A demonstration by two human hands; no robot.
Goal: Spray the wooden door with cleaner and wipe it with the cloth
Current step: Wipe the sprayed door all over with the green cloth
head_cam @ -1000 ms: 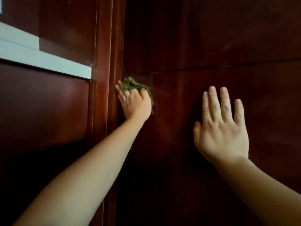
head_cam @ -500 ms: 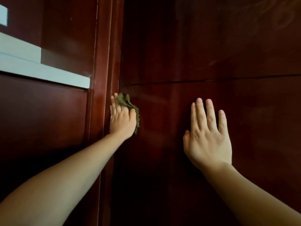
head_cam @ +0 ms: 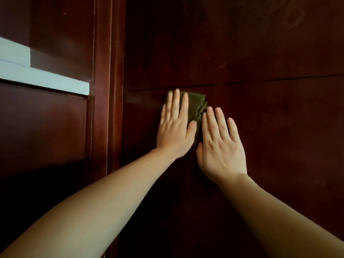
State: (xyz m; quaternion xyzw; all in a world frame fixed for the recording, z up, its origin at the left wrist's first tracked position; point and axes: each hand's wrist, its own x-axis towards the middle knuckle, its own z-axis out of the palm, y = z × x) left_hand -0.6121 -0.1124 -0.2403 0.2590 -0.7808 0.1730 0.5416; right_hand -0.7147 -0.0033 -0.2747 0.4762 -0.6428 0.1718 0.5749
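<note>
The dark red wooden door [head_cam: 260, 53] fills the right of the head view, with a thin horizontal groove across it. My left hand [head_cam: 175, 131] presses a green cloth [head_cam: 196, 107] flat against the door just under that groove, fingers spread over it; the cloth shows to the right of my fingers. My right hand [head_cam: 221, 146] lies flat and bare on the door right beside it, its fingertips touching the cloth's right edge. Faint swirl smears show on the door at upper right. No spray bottle is in view.
The door frame [head_cam: 109, 90] runs upright left of my hands. Further left is a dark wooden panel [head_cam: 42, 123] with a pale ledge or strip [head_cam: 44, 79] across it.
My left hand has slid the cloth rightward from the door's left edge by the frame to beside my right hand. The cloth now lies flatter. My right hand has hardly moved on the door.
</note>
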